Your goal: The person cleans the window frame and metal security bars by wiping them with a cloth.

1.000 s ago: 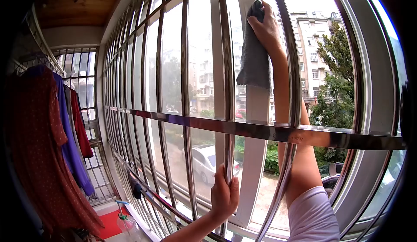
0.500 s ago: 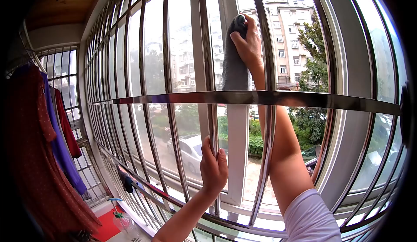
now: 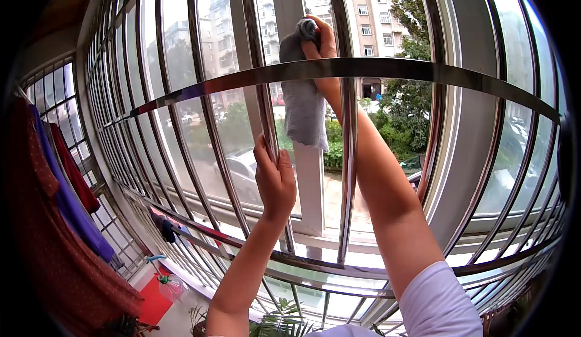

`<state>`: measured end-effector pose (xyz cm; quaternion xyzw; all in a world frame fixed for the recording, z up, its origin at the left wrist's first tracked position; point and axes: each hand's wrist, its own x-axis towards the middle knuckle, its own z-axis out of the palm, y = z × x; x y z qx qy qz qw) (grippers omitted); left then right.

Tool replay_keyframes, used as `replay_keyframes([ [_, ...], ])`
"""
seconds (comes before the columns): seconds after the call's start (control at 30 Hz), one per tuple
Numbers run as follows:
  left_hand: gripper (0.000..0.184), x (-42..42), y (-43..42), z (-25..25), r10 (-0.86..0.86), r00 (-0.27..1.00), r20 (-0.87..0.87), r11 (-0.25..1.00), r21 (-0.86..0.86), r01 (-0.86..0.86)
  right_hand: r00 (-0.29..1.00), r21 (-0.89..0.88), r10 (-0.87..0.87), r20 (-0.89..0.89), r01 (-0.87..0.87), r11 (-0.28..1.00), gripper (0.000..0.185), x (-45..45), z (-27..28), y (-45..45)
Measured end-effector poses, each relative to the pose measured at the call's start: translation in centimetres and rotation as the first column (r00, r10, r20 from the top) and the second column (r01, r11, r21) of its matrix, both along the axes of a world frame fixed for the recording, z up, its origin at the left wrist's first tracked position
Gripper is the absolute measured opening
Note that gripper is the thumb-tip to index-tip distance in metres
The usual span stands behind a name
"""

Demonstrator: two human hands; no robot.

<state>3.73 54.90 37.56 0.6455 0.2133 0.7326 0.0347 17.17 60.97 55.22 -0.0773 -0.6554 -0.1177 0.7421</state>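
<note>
My right hand (image 3: 324,41) reaches out between the metal bars and grips a grey cloth (image 3: 304,116) by its bunched top. The cloth hangs down against the white window frame (image 3: 311,194), passing behind the horizontal metal band (image 3: 387,69). Lower and to the left, my left hand (image 3: 276,182) is wrapped round one vertical metal bar (image 3: 266,116), its thumb on the right side. The right forearm lies beyond another upright bar (image 3: 348,173).
Clothes, among them a dark red patterned garment (image 3: 72,246) and a purple one (image 3: 78,210), hang at the left. A plastic bottle (image 3: 170,287) stands low near a red sheet (image 3: 151,300). Green plant leaves (image 3: 281,322) show at the bottom. Outside are a parked car (image 3: 242,170) and buildings.
The right hand and cloth have come down relative to the window frame, and the cloth's lower end now hangs below the band. My left hand still holds the bar. The camera view has tilted down.
</note>
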Motion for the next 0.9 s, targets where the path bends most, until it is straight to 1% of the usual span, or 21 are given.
replay_keyframes([
  [0.07,0.039,0.1,1.0,-0.4,0.088,0.996,0.016,0.988,0.125,-0.089,0.985,0.047,0.172,0.012,-0.172,0.984,0.045,-0.3,-1.8,0.5],
  [0.1,0.039,0.2,0.7,-0.3,0.039,0.999,0.029,0.994,0.097,-0.041,0.999,0.062,-0.026,0.027,0.024,0.998,0.041,0.3,-2.8,0.0],
  [0.13,0.039,0.2,0.7,-0.4,0.035,0.999,0.023,0.996,0.085,-0.037,0.999,0.049,-0.029,0.022,0.028,0.998,0.041,0.3,-4.0,-0.3],
  [0.2,0.038,0.2,0.7,-0.4,-0.019,0.999,0.047,0.998,0.06,0.016,0.993,-0.202,0.116,-0.029,-0.119,0.972,0.039,0.0,-6.2,-1.1],
  [0.23,0.038,0.2,0.1,-0.2,-0.038,0.998,0.051,0.999,0.021,0.037,0.99,-0.298,-0.135,0.044,0.142,0.944,0.039,0.5,-7.1,-2.6],
  [0.27,0.038,0.3,0.2,-0.3,-0.039,0.998,0.048,0.999,0.014,0.038,0.99,-0.305,-0.137,0.041,0.143,0.942,0.039,0.7,-7.9,-2.2],
  [0.33,0.038,0.4,0.8,-0.2,0.033,0.998,0.061,0.991,0.125,-0.04,0.999,-0.303,-0.017,0.033,0.026,0.953,0.041,0.7,-9.5,-1.9],
  [0.37,0.038,0.5,1.0,-0.4,0.024,0.998,0.064,0.993,0.116,-0.031,0.998,-0.228,-0.017,0.056,0.03,0.973,0.04,1.1,-10.2,-1.8],
  [0.4,0.038,0.5,0.8,-0.3,0.021,0.998,0.057,0.994,0.11,-0.027,0.997,-0.233,-0.016,0.072,0.032,0.972,0.042,1.2,-10.7,-1.9],
  [0.47,0.038,0.6,0.5,-0.2,-0.005,0.997,0.077,0.996,0.09,-0.002,0.998,-0.341,0.016,0.053,0.003,0.94,0.044,1.4,-12.6,-2.4],
  [0.5,0.037,0.5,0.7,-0.1,-0.009,0.997,0.075,0.997,0.075,0.004,0.987,-0.391,0.162,-0.012,-0.154,0.908,0.045,1.0,-13.2,-3.1],
  [0.53,0.037,0.4,0.5,-0.1,-0.019,0.998,0.061,0.998,0.063,0.015,0.983,-0.438,0.173,-0.064,-0.183,0.88,0.044,1.0,-14.2,-4.0],
  [0.6,0.037,0.4,0.8,-0.2,-0.062,0.994,0.088,0.998,0.013,0.061,0.98,-0.451,0.117,-0.163,-0.179,0.874,0.036,0.4,-16.1,-5.4],
  [0.63,0.037,0.4,1.1,-0.2,-0.065,0.994,0.083,0.998,0.002,0.065,0.891,-0.507,0.31,-0.332,-0.446,0.737,0.022,0.6,-17.0,-5.3],
  [0.67,0.037,0.3,1.4,-0.2,-0.091,0.991,0.094,0.995,-0.027,0.094,0.824,-0.533,0.365,-0.433,-0.561,0.634,0.02,0.7,-17.6,-5.5],
  [0.7,0.038,0.3,1.6,-0.2,-0.105,0.99,0.097,0.993,-0.044,0.109,0.741,-0.531,0.397,-0.542,-0.668,0.522,0.025,0.9,-18.3,-5.5],
  [0.8,0.038,0.1,2.0,-0.1,-0.127,0.986,0.104,0.989,-0.066,0.134,0.747,-0.541,0.357,-0.56,-0.657,0.525,0.027,1.6,-21.1,-4.7],
  [0.83,0.039,0.0,2.1,-0.1,-0.129,0.986,0.104,0.988,-0.071,0.137,0.888,-0.637,0.288,-0.359,-0.458,0.62,0.028,2.2,-22.0,-4.6],
  [0.9,0.039,0.0,2.1,0.0,-0.126,0.987,0.099,0.988,-0.072,0.133,0.952,-0.675,0.225,-0.21,-0.307,0.671,0.041,2.6,-23.5,-4.1],
])
